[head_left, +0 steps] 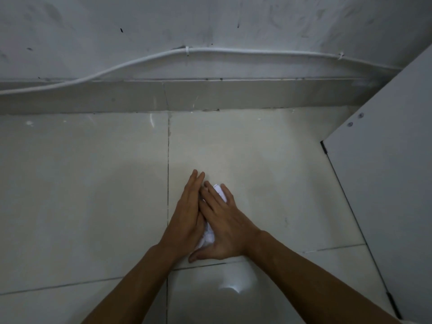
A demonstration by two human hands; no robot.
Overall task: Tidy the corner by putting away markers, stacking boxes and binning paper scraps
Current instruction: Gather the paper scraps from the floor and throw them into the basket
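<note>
**Paper scraps gathered between both hands on the floor**

Nearest to me, both forearms come in from the bottom edge and meet over the tiled floor (81, 183). I have the left hand (188, 208) set on its edge, fingers straight and close together, acting as a stop. The right hand (225, 226) lies flat against it, fingers straight and slightly spread, pressing down. Neither hand is curled round anything. The paper scraps (208, 237) are trapped under and between the two: white shows in the gap near the wrists and again beyond the right fingertips. How many pieces there are I cannot tell.

I judge this to be the binning step, at the point of collecting. The next move calls for closing the fingers round the bundle without letting small bits slip out at the far end, then lifting it as one. No bin is in view, so I would have to look round for it first. No markers or boxes show either.

Beyond the hands the floor runs to a tiled skirting (117, 99), with a white cable (233, 51) clipped along the scuffed wall (210, 19). A white panel (385, 160) stands on the right.
</note>
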